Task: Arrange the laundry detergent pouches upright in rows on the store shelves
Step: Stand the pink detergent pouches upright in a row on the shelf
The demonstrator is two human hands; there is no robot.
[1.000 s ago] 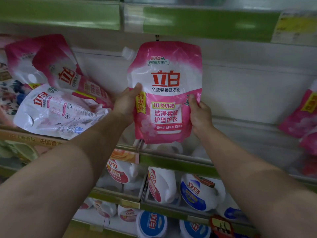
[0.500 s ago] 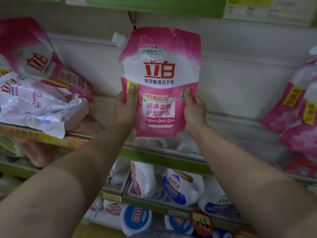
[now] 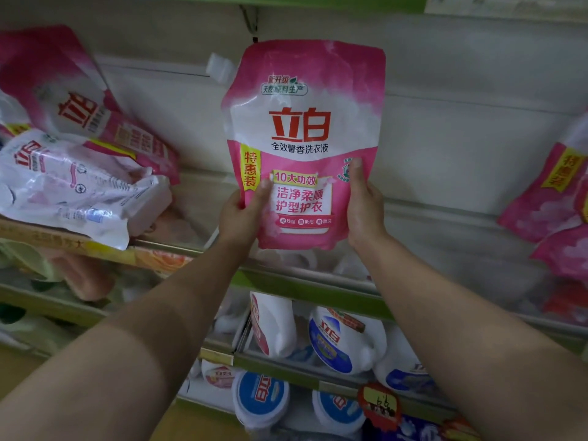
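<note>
At the left of the frame, toppled pouches (image 3: 79,173) are heaped on the shelf (image 3: 203,249). At centre, a pink detergent pouch (image 3: 304,141) is held upright above the shelf, its lower edges pinched by the left hand (image 3: 243,214) and right hand (image 3: 364,208). It is judged soft, heavy and slippery, best gripped low at both sides.

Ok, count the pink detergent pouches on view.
6 visible: one upright in both hands, two slumped at left, three partly cropped at right. More may be hidden.
</note>
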